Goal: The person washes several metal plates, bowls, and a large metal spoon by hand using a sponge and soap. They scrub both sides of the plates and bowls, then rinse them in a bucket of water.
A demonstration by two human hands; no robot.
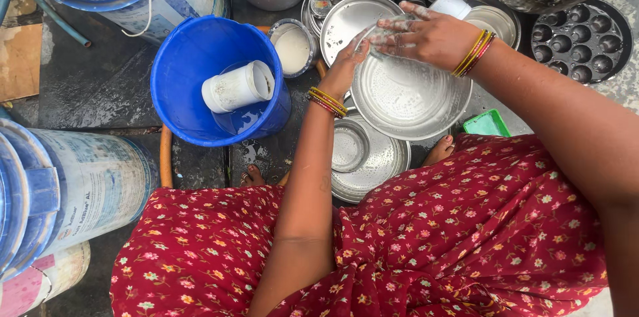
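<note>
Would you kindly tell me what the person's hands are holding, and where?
The left hand grips the steel plate at its rim; the soapy right hand presses on its far edge.

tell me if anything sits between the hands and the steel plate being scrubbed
Nothing visible does. The left hand holds the steel plate at its rim, and the right hand presses a soapy scrubber straight onto it.
</note>
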